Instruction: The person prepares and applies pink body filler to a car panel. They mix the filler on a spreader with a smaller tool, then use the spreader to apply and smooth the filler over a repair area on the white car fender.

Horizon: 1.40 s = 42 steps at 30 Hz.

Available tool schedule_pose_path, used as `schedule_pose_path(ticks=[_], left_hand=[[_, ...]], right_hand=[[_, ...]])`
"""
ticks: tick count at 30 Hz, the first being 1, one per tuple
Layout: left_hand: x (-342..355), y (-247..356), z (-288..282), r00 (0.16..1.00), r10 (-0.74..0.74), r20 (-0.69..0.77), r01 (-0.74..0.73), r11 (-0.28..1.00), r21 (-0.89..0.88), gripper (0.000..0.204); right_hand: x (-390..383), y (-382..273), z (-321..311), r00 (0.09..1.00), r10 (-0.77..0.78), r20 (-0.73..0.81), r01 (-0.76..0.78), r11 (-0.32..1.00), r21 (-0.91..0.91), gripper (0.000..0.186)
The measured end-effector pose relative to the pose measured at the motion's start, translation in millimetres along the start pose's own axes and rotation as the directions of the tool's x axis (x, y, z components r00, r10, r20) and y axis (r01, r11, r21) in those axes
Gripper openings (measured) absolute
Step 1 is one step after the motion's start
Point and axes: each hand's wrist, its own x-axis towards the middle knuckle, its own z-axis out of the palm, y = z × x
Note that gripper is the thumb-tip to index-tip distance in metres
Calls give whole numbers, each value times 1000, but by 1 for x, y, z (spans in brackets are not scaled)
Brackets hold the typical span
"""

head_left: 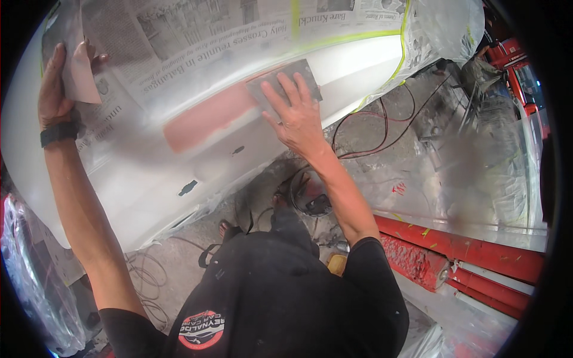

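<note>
My right hand [296, 119] lies flat with spread fingers on a dark grey sheet of sandpaper [310, 74], which rests against a whitish car body panel [358, 65]. The sandpaper covers the right end of a long pinkish filler patch [203, 122] on that panel. At the far left my left hand [55, 89], with a dark band at its wrist, is closed around a limp, pale pinkish sheet [82, 74]. Part of the sheet hides some of its fingers. Two dark cut-outs, one larger [188, 188], show in the panel below the patch.
Newspaper masking [191, 53] edged with yellow-green tape [340, 40] covers the panel's upper area. Hoses [385, 128] loop over the concrete floor. A red metal beam [465, 244] and plastic sheeting [441, 185] lie to the right. Wrapped plastic [36, 274] stands at the lower left.
</note>
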Motion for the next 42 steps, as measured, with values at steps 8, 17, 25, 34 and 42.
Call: schedule_pose_path(ticks=[8, 17, 25, 34, 42], left_hand=[[1, -2, 5, 1000, 2, 6, -2, 1000, -8, 50], [0, -2, -8, 1000, -10, -10, 10, 999, -32, 51], [3, -2, -13, 993, -3, 114, 2, 1000, 6, 55], [1, 0, -10, 991, -10, 135, 6, 1000, 30, 54], [1, 2, -17, 972, -70, 225, 111, 979, -172, 46]], right_hand=[[-2, 5, 21, 999, -5, -54, 10, 997, 81, 63], [-9, -5, -9, 999, -8, 48, 9, 1000, -8, 60], [2, -1, 16, 999, -11, -32, 13, 999, 50, 60], [-17, -5, 5, 998, -14, 64, 7, 994, 107, 63], [-33, -12, -5, 994, -16, 109, 4, 994, 110, 59]])
